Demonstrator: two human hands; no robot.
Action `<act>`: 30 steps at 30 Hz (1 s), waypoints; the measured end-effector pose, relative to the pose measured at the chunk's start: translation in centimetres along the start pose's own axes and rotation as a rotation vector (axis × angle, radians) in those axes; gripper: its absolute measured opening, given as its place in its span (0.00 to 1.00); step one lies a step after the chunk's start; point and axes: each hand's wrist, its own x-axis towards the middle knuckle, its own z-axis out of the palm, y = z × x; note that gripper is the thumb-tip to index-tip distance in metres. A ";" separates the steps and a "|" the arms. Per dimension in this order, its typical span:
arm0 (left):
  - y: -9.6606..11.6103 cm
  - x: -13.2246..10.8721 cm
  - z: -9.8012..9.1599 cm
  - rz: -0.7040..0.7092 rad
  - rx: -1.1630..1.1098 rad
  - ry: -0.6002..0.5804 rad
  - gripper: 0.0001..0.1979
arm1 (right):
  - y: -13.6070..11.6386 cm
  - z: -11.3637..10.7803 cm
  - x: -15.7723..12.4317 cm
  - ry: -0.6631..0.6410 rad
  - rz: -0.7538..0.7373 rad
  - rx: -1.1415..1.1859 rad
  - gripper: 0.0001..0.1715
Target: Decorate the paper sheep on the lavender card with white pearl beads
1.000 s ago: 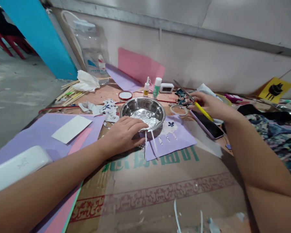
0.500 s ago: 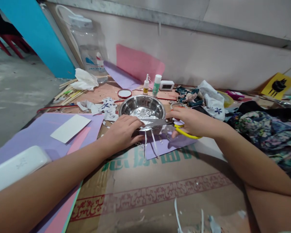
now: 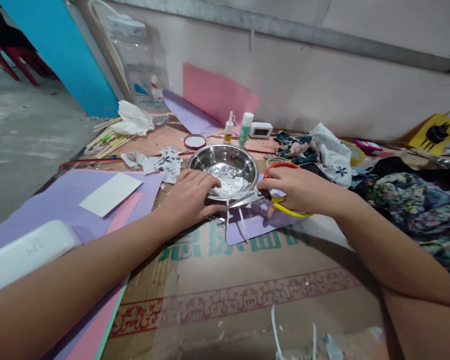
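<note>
My right hand (image 3: 298, 187) grips scissors (image 3: 247, 200) with red and yellow handles, blades opened and pointing left over thin white paper strips (image 3: 234, 222). My left hand (image 3: 189, 195) is closed, pinching those strips at the near rim of a steel bowl (image 3: 243, 162). Small white paper bits fill the bowl's bottom. The strips hang down onto a lilac sheet (image 3: 255, 227) lying on brown cardboard.
Glue bottles (image 3: 243, 129), a small white clock (image 3: 260, 130) and a round lid (image 3: 195, 141) stand behind the bowl. Fabric scraps and patterned cloth (image 3: 408, 200) pile at the right. Lilac and pink sheets (image 3: 63, 200) and a white case (image 3: 26, 252) lie left. A big plastic jar (image 3: 142, 70) stands at the wall.
My right hand lifted the scissors from the right side, carried them left to the bowl, and now holds them with blades apart at the strips. My left hand stayed put.
</note>
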 end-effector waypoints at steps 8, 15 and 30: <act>0.0 0.0 0.0 0.014 0.009 0.001 0.19 | -0.7 0.6 0.1 0.047 -0.024 -0.060 0.13; 0.1 0.0 0.0 0.005 0.016 -0.014 0.19 | -0.9 0.8 0.1 0.079 -0.016 -0.084 0.13; 0.0 0.1 -0.1 0.014 0.019 -0.028 0.21 | -0.8 1.0 0.2 0.084 -0.035 -0.091 0.10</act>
